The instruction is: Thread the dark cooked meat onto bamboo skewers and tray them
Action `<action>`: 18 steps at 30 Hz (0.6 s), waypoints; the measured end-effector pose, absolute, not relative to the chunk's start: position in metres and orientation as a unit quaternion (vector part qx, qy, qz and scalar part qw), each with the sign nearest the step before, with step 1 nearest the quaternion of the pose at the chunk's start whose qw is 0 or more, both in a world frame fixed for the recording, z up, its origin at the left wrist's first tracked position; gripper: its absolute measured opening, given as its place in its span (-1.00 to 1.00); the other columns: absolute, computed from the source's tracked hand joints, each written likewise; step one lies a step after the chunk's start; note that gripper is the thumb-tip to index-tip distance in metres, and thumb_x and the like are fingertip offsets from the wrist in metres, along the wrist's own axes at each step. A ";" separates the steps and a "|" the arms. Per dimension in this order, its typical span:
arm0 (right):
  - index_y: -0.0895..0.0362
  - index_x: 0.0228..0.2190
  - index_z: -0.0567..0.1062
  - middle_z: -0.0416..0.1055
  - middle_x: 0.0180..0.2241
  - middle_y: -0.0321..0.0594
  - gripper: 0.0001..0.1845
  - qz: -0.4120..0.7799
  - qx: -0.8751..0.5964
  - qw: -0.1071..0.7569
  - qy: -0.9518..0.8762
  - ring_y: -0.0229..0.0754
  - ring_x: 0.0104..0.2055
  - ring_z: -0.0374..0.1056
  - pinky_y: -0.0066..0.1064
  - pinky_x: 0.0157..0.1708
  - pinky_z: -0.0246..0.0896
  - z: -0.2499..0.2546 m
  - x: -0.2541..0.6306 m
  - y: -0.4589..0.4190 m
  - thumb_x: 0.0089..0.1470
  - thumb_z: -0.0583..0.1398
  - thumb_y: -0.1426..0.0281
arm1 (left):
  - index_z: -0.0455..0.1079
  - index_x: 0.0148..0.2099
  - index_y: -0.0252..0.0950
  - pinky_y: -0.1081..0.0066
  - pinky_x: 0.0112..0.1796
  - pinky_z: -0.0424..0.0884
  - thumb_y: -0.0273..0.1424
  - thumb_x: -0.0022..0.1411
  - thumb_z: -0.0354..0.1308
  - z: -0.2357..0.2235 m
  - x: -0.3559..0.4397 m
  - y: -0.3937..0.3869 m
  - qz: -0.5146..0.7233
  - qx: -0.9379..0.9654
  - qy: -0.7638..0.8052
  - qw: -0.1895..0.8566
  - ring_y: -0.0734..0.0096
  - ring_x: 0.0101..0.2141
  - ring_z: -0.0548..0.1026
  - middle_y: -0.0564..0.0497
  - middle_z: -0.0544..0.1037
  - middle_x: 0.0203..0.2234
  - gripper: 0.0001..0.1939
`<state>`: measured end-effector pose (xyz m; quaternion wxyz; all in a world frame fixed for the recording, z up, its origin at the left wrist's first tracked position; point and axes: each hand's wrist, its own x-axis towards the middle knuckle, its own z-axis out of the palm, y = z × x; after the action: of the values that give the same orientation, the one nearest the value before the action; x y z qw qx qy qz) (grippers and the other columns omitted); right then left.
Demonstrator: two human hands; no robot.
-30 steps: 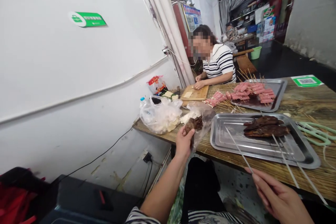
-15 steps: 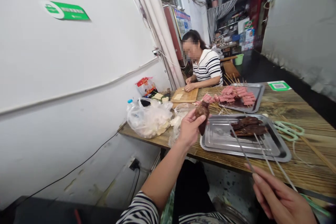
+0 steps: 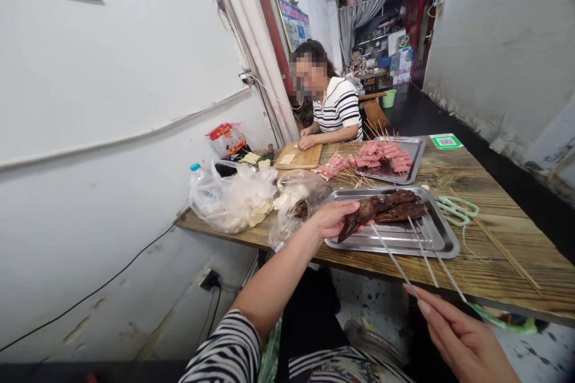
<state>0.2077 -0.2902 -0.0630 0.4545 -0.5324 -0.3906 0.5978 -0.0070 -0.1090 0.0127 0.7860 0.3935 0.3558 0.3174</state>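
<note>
1. Our left hand point(image 3: 335, 218) is clamped on a dark brown piece of meat point(image 3: 347, 228), held over the left end of the near tray point(image 3: 448, 236).
2. Our right hand point(image 3: 462, 326) is out in front of the desk's front edge, thumb and fingers together on the lower end of a thin skewer point(image 3: 394, 260). Its tip meets the picture of the held piece; we cannot tell whether it has gone in.
3. The near tray sits close to the front edge of the desk point(image 3: 498, 224). Two more dark pieces point(image 3: 399, 210) lie in its far half, with two skewers slanting from them over the near rim towards the desk's front edge. Metal shows along the tray's near side.
4. To the right of that tray, wood grain stretches to the desk's right edge, around scissors point(image 3: 458, 212) and long sticks point(image 3: 507, 257).
5. The far tray point(image 3: 417, 163) holds pink skewered food point(image 3: 380, 155); a card point(image 3: 446, 142) lies by the desk's far right corner.
6. At the desk's left end, a white bag point(image 3: 233, 197) holds pale pieces; a clear bag point(image 3: 283, 233) beside the near tray holds something dark.
7. At the far edge, a co-worker's hands rest on a cutting board point(image 3: 309, 157).
</note>
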 end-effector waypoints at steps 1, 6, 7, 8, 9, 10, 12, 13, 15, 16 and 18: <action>0.08 -0.01 0.54 0.10 -0.67 -0.42 -0.40 0.596 -0.533 0.454 -0.392 -0.39 -0.62 -0.10 -0.56 -0.65 0.00 -0.064 0.208 -0.290 -0.05 0.28 0.04 | 0.43 -0.16 -0.43 0.42 -0.39 0.46 -0.37 0.18 0.22 0.013 -0.007 -0.109 0.315 0.392 0.355 0.788 0.30 -0.35 0.58 -0.18 0.60 -0.35 -0.77; 0.07 0.02 0.52 0.03 -0.66 -0.43 -0.39 0.592 -0.533 0.457 -0.396 -0.37 -0.60 -0.15 -0.55 -0.65 -0.05 -0.070 0.209 -0.290 -0.03 0.28 0.05 | 0.42 -0.15 -0.43 0.41 -0.38 0.46 -0.37 0.19 0.21 0.011 -0.010 -0.106 0.300 0.393 0.346 0.797 0.30 -0.35 0.58 -0.19 0.61 -0.36 -0.77; 0.08 0.03 0.51 0.05 -0.66 -0.42 -0.38 0.593 -0.533 0.455 -0.397 -0.37 -0.60 -0.14 -0.54 -0.64 -0.05 -0.071 0.209 -0.290 -0.03 0.28 0.05 | 0.42 -0.15 -0.44 0.42 -0.38 0.46 -0.37 0.19 0.21 0.011 -0.011 -0.106 0.298 0.394 0.344 0.799 0.30 -0.35 0.58 -0.19 0.61 -0.36 -0.76; 0.08 0.04 0.50 0.10 -0.64 -0.40 -0.37 0.595 -0.532 0.453 -0.398 -0.37 -0.59 -0.12 -0.54 -0.63 -0.04 -0.071 0.209 -0.290 -0.03 0.27 0.05 | 0.42 -0.15 -0.44 0.41 -0.38 0.47 -0.37 0.18 0.22 0.011 -0.011 -0.105 0.298 0.393 0.341 0.800 0.29 -0.35 0.58 -0.19 0.61 -0.36 -0.76; 0.09 0.04 0.50 0.17 -0.60 -0.37 -0.36 0.596 -0.532 0.450 -0.398 -0.37 -0.58 -0.10 -0.54 -0.63 -0.03 -0.071 0.209 -0.290 -0.03 0.27 0.04 | 0.42 -0.14 -0.43 0.40 -0.38 0.47 -0.38 0.17 0.23 0.011 -0.011 -0.105 0.298 0.390 0.339 0.803 0.27 -0.35 0.59 -0.19 0.61 -0.36 -0.76; 0.10 0.05 0.49 0.22 -0.57 -0.34 -0.35 0.598 -0.532 0.447 -0.399 -0.37 -0.57 -0.09 -0.55 -0.62 -0.04 -0.071 0.210 -0.289 -0.03 0.27 0.03 | 0.42 -0.13 -0.42 0.40 -0.39 0.48 -0.39 0.15 0.25 0.011 -0.011 -0.105 0.299 0.387 0.336 0.805 0.25 -0.34 0.59 -0.18 0.61 -0.35 -0.74; 0.12 0.05 0.49 0.27 -0.54 -0.31 -0.32 0.602 -0.533 0.441 -0.399 -0.38 -0.56 -0.09 -0.55 -0.63 -0.07 -0.070 0.209 -0.288 -0.04 0.27 0.01 | 0.41 -0.06 -0.38 0.38 -0.40 0.48 -0.43 0.11 0.28 0.012 -0.011 -0.105 0.300 0.379 0.331 0.810 0.20 -0.33 0.59 -0.16 0.60 -0.33 -0.67; 0.13 0.05 0.49 0.26 -0.55 -0.32 -0.31 0.603 -0.533 0.440 -0.397 -0.39 -0.57 -0.11 -0.56 -0.64 -0.09 -0.069 0.209 -0.288 -0.04 0.27 0.01 | 0.40 -0.04 -0.37 0.37 -0.41 0.49 -0.45 0.09 0.29 0.012 -0.011 -0.106 0.300 0.376 0.330 0.812 0.19 -0.33 0.60 -0.14 0.60 -0.32 -0.64; 0.12 0.05 0.49 0.23 -0.58 -0.33 -0.30 0.605 -0.534 0.441 -0.393 -0.39 -0.58 -0.13 -0.56 -0.65 -0.09 -0.067 0.208 -0.287 -0.06 0.27 0.00 | 0.41 -0.03 -0.37 0.37 -0.40 0.49 -0.47 0.08 0.29 0.013 -0.010 -0.107 0.300 0.376 0.332 0.812 0.19 -0.33 0.60 -0.13 0.60 -0.32 -0.63; 0.12 0.03 0.51 0.23 -0.58 -0.33 -0.30 0.604 -0.536 0.442 -0.390 -0.39 -0.59 -0.14 -0.56 -0.65 -0.08 -0.065 0.207 -0.287 -0.08 0.28 -0.01 | 0.42 -0.06 -0.38 0.38 -0.40 0.49 -0.48 0.09 0.29 0.013 -0.010 -0.107 0.299 0.377 0.335 0.810 0.20 -0.33 0.60 -0.13 0.60 -0.32 -0.67; 0.11 0.00 0.54 0.22 -0.58 -0.33 -0.31 0.601 -0.541 0.443 -0.387 -0.39 -0.59 -0.14 -0.54 -0.65 -0.08 -0.063 0.207 -0.287 -0.11 0.29 -0.03 | 0.44 -0.13 -0.41 0.39 -0.41 0.48 -0.49 0.09 0.29 0.014 -0.009 -0.108 0.297 0.382 0.342 0.806 0.23 -0.34 0.59 -0.13 0.59 -0.34 -0.74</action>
<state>0.2066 -0.2865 -0.0631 0.4433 -0.5414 -0.3867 0.6007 -0.0088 -0.1084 0.0136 0.8058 0.3815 0.3420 0.2968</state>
